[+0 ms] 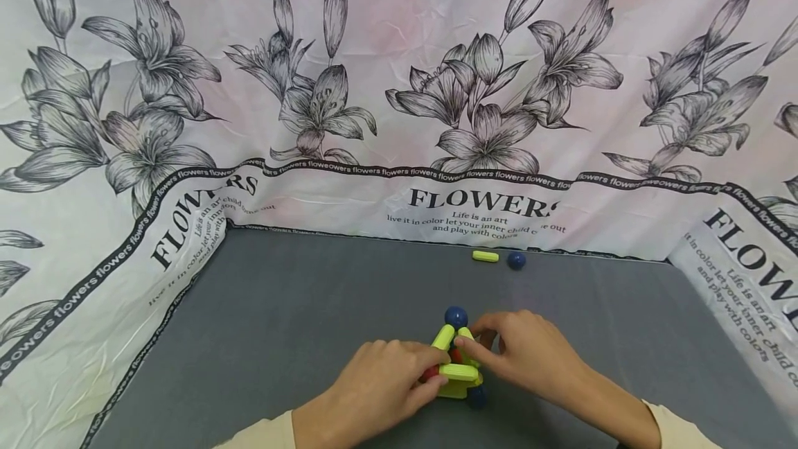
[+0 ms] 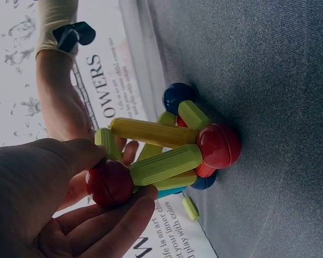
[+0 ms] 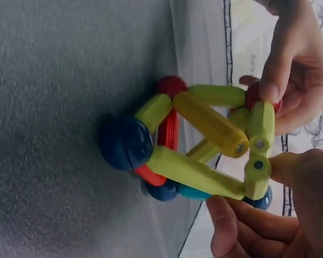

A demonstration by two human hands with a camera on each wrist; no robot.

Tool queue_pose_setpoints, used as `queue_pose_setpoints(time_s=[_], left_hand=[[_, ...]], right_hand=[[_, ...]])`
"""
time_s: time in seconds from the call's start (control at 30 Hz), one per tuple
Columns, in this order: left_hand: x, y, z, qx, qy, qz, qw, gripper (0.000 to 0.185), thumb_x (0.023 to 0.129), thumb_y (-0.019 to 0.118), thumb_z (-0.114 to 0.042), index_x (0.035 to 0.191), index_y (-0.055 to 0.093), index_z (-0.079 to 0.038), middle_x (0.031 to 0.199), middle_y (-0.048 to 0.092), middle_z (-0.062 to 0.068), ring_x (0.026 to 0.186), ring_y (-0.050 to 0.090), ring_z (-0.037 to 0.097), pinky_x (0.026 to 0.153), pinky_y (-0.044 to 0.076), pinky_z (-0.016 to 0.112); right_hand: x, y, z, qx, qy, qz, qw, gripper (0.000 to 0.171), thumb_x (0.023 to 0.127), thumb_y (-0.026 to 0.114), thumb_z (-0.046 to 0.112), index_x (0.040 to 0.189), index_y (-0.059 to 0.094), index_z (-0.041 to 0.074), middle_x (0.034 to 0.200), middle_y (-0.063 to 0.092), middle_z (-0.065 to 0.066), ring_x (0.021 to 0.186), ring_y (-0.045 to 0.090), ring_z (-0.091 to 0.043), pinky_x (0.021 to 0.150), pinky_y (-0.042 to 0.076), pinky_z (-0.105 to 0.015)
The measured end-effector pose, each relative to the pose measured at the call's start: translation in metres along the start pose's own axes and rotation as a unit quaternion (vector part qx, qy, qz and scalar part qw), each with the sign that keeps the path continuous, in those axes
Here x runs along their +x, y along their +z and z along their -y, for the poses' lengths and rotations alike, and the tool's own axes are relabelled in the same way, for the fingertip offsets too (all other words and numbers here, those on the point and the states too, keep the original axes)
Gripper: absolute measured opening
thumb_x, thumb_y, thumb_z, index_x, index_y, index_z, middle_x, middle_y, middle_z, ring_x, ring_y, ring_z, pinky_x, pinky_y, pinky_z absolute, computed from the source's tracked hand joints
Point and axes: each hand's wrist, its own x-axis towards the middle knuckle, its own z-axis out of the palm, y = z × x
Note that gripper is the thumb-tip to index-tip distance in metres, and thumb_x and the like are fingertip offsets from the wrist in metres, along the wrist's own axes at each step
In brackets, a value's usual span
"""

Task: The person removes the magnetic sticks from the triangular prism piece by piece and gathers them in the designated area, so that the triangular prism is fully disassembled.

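Note:
A small frame of magnetic sticks and balls stands on the grey mat near the front edge. It has yellow-green sticks, a red and a teal stick, and red and blue balls. My left hand comes from the left and pinches a red ball at the frame's upper corner between thumb and fingers. From the right, my right hand pinches a short yellow-green stick at the top. In the right wrist view a blue ball and a red ball rest on the mat.
A loose yellow-green stick and a loose blue ball lie at the mat's far edge. Flower-printed cloth rises behind and at both sides of the grey mat.

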Motion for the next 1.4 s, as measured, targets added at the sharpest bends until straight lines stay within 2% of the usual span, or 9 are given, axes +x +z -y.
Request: queue_pose_setpoints(time_s=[0.2,0.5,0.63,0.83,1.03,1.23,1.4], left_hand=[[0.0,0.001,0.0,0.008,0.003,-0.001,1.0,0.014,0.105,0.069,-0.034,0.114,0.075,-0.025,0.086,0.061,-0.019,0.061,0.046,-0.007,0.051,0.038,0.012],[-0.001,0.001,-0.001,0.011,0.004,-0.006,0.9999,0.013,0.104,0.07,-0.034,0.113,0.075,-0.025,0.086,0.061,-0.019,0.06,0.045,-0.007,0.05,0.037,0.012],[-0.002,0.002,0.0,0.008,0.003,-0.006,0.9999,0.013,0.104,0.07,-0.034,0.113,0.075,-0.026,0.086,0.061,-0.019,0.061,0.046,-0.007,0.051,0.038,0.012],[-0.001,0.003,0.001,0.001,0.004,-0.004,1.0,0.013,0.104,0.07,-0.034,0.113,0.075,-0.026,0.087,0.064,-0.019,0.062,0.047,-0.008,0.052,0.038,0.012],[0.0,0.002,0.001,-0.004,0.001,-0.002,1.0,0.014,0.104,0.07,-0.034,0.115,0.076,-0.026,0.088,0.065,-0.019,0.063,0.048,-0.008,0.053,0.039,0.012],[0.001,0.001,0.0,-0.001,-0.002,0.003,1.0,0.015,0.104,0.071,-0.034,0.115,0.076,-0.026,0.088,0.065,-0.018,0.063,0.048,-0.007,0.054,0.04,0.012],[0.001,0.0,0.0,-0.002,-0.003,0.004,1.0,0.016,0.104,0.071,-0.034,0.116,0.076,-0.026,0.091,0.067,-0.018,0.064,0.049,-0.008,0.054,0.041,0.012]], right_hand=[[-0.001,0.003,0.002,-0.005,0.011,-0.019,1.0,0.035,0.095,0.07,0.064,0.093,0.079,0.03,0.07,0.061,0.026,0.054,0.051,0.005,0.048,0.044,-0.023],[0.0,0.001,0.005,-0.011,0.013,-0.019,1.0,0.025,0.094,0.077,0.054,0.088,0.077,0.029,0.071,0.062,0.024,0.057,0.053,0.006,0.05,0.045,-0.023],[0.0,0.0,0.006,-0.002,0.016,-0.012,1.0,0.023,0.094,0.078,0.049,0.09,0.077,0.027,0.071,0.064,0.023,0.056,0.054,0.006,0.049,0.046,-0.023],[-0.001,-0.003,0.005,0.025,-0.003,-0.006,1.0,0.022,0.096,0.077,0.044,0.094,0.077,0.022,0.072,0.065,0.02,0.055,0.053,0.004,0.048,0.045,-0.023],[0.0,-0.003,0.002,0.012,-0.001,-0.012,1.0,0.014,0.096,0.079,0.038,0.099,0.076,0.025,0.07,0.062,0.022,0.05,0.051,0.002,0.045,0.043,-0.024],[0.0,-0.003,-0.003,0.008,-0.013,-0.015,1.0,0.017,0.096,0.078,0.039,0.107,0.076,0.025,0.073,0.063,0.022,0.051,0.05,0.002,0.044,0.042,-0.024],[0.0,-0.003,-0.007,0.007,-0.019,-0.022,1.0,0.014,0.097,0.077,0.043,0.106,0.074,0.033,0.074,0.062,0.022,0.05,0.048,0.001,0.044,0.04,-0.024]])
